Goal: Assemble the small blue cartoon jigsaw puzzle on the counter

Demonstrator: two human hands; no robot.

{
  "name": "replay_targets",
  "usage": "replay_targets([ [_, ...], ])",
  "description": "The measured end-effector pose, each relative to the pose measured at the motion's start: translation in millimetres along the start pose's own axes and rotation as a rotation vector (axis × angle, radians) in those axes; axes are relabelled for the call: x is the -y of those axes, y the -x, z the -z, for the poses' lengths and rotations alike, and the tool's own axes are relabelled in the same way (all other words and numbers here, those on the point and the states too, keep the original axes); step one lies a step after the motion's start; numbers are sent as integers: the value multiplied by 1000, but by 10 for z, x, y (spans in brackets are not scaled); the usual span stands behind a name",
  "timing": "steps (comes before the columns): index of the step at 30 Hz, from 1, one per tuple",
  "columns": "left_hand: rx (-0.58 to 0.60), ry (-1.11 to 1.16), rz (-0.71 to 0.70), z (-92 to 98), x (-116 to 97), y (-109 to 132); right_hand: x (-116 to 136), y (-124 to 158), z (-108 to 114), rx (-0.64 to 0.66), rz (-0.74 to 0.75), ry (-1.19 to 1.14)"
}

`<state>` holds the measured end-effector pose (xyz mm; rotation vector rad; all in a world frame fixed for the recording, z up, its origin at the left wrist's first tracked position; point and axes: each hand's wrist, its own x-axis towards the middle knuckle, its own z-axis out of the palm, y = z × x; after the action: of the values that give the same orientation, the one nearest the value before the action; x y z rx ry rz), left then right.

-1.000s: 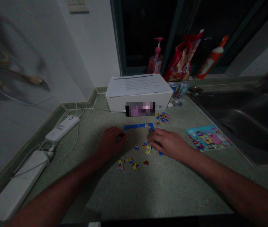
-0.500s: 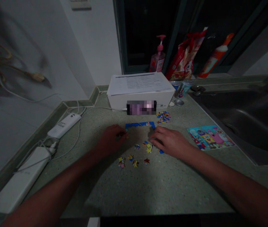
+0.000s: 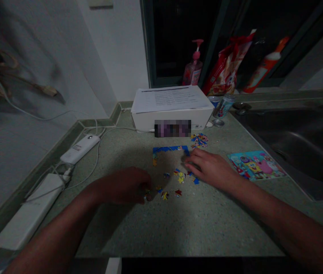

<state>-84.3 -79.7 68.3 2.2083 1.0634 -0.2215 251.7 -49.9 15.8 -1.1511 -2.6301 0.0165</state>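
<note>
- While the left hand [image 3: 131, 185] reaches down well in front of the white box [image 3: 147, 121], its fingers are bent over some loose puzzle pieces [image 3: 181, 177]; I cannot tell whether it grips one.
- Closer to the box, before its right end, the right hand [image 3: 205, 164] has half-bent fingers at the corner of the joined puzzle border [image 3: 170, 148]; any piece between them is hidden from me.
- Risk, in my judgement: a dragging right fingertip could shift or split the border, since nothing visible fastens it to the counter.
- Further risk: dim light and hand shadow in front of the box could cause pieces to be confused or nudged aside.
- Condition: the border, near the box front, appears flat, mostly blue, its left side turning yellow-orange; the inside is unfilled.
- Loose pieces, farther out from the box, show yellow, blue and brownish red; a mixed pile [image 3: 199, 140] sits just before its right front corner.
</note>
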Motion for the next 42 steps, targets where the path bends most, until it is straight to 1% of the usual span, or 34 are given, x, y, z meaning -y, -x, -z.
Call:
replay_targets([
  [4, -24, -42, 38, -65, -21, -53, 9, -1, 22, 11, -15, 4],
  [8, -2, -30, 62, -90, -7, -91, 1, 3, 48, -20, -27, 5],
  [11, -21, -12, 64, -106, -7, -112, -35, 4, 84, -45, -48, 29],
  [17, -81, -28, 58, -176, -43, -193, -166, 14, 218, -169, -190, 139],
  [20, -100, -17, 35, -208, -50, -230, -205, 20, 256, -201, -230, 142],
  [24, -118, 8, 16, -220, -53, -240, -200, 17, 240, -217, -231, 119],
  [30, -130, 39, 51, -227, -82, -242, -162, 6, 214, -193, -231, 74],
  [37, -160, 26, 42, -271, -38, -267, -155, 13, 186, -204, -204, 101],
  [42, -195, 56, 39, -210, -44, -228, -136, 6, 204, -203, -203, 86],
])
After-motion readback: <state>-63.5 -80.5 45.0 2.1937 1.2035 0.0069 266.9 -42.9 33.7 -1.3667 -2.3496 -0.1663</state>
